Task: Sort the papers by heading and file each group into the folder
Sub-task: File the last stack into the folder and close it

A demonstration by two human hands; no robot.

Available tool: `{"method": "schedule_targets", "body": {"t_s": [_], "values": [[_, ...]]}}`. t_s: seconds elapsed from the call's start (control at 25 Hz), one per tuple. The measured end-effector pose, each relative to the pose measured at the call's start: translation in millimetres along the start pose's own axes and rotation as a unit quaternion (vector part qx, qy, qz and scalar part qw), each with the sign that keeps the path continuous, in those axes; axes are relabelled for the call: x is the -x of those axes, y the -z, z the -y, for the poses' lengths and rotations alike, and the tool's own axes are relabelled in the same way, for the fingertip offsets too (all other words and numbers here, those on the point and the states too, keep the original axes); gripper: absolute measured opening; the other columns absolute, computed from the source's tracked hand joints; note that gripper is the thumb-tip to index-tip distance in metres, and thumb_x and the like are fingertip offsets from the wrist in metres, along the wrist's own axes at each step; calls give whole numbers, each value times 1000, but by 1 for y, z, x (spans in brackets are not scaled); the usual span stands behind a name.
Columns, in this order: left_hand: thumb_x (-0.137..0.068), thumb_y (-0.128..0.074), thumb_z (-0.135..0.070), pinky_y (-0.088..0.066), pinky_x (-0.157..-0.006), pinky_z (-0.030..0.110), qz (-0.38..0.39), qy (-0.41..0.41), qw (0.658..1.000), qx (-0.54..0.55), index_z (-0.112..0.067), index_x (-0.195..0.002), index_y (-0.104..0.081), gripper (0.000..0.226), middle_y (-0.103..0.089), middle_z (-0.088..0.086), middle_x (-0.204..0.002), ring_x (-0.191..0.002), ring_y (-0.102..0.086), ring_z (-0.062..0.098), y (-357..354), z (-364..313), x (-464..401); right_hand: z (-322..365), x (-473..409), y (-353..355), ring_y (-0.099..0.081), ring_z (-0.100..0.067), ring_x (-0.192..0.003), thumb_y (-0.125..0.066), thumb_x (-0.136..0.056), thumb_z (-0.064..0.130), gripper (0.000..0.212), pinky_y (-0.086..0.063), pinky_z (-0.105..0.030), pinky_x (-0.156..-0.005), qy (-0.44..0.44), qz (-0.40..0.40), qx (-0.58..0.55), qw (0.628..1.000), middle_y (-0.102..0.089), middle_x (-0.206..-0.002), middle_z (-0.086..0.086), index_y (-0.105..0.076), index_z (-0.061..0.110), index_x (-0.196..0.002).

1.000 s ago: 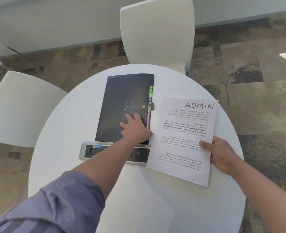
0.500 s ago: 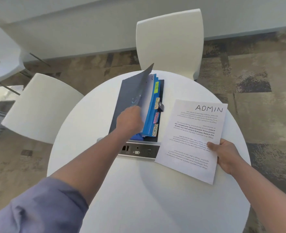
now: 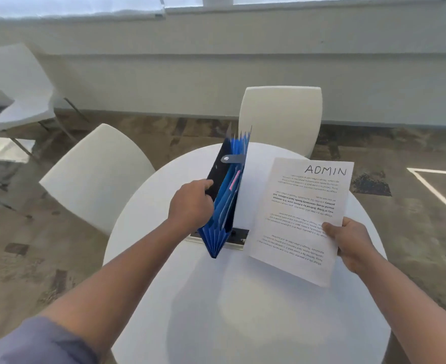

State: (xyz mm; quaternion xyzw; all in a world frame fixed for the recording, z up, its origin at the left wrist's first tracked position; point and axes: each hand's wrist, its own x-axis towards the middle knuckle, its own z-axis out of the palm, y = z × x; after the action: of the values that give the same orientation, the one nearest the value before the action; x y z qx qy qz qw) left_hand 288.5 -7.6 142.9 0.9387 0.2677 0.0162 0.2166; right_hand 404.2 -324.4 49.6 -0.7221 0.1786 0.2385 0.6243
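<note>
Left hand point(image 3: 190, 203) grips the accordion folder point(image 3: 223, 203) upright; right hand point(image 3: 353, 245) pinches the ADMIN sheet point(image 3: 300, 219). Best spread the pockets before sliding it in.

Round white table point(image 3: 256, 311); a power socket panel point(image 3: 236, 239) is set into its top near the middle; a blue accordion folder point(image 3: 226, 203) stands on edge, its corner just left of the panel.

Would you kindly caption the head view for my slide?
Left hand props open blue accordion folder on white round table; right hand holds white ADMIN paper.
</note>
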Motion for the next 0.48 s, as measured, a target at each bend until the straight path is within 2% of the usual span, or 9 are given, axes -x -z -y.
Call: {"method": "schedule_targets", "body": {"t_s": [0.08,0.16,0.32,0.4,0.48], "values": [[-94,-47,-7,-49,-99,36,10,-12,999,36,-21,-143,-60,52,-65,2,-140,-122,-62,28,1,24,37,-3,30,-18,-71,-30,-89,-60,-98,2,18,-57,-51,-87,9,-9,11,1000,-76,-104,-4,-71,17,-100],[-94,-47,-10,-47,-102,33,25,-12,998,63,-22,-144,-59,53,-63,0,-143,-126,-60,26,0,50,73,-8,63,-39,-71,-29,-87,-60,-99,1,18,-56,-51,-87,16,-18,14,1000,-75,-101,-4,-70,17,-98],[-94,-47,-11,-44,-103,26,67,-1,991,113,-24,-145,-58,54,-61,-2,-145,-128,-59,22,-9,91,135,-19,121,-65,-71,-28,-85,-59,-99,1,19,-56,-38,-70,31,-33,38,998,-76,-100,-5,-70,16,-98],[-96,-47,-12,-42,-101,22,77,8,987,144,-24,-145,-58,52,-61,-3,-146,-128,-60,20,-13,108,160,-27,144,-68,-71,-29,-84,-59,-98,1,18,-54,-35,-68,35,-40,56,997,-76,-101,-7,-72,14,-100],[-100,-52,-23,-40,-100,19,75,11,983,166,-24,-144,-58,45,-60,-5,-147,-127,-60,15,-16,120,180,-34,164,-66,-71,-28,-83,-58,-97,0,18,-52,-33,-65,38,-47,76,995,-76,-102,-9,-72,10,-104]]}}
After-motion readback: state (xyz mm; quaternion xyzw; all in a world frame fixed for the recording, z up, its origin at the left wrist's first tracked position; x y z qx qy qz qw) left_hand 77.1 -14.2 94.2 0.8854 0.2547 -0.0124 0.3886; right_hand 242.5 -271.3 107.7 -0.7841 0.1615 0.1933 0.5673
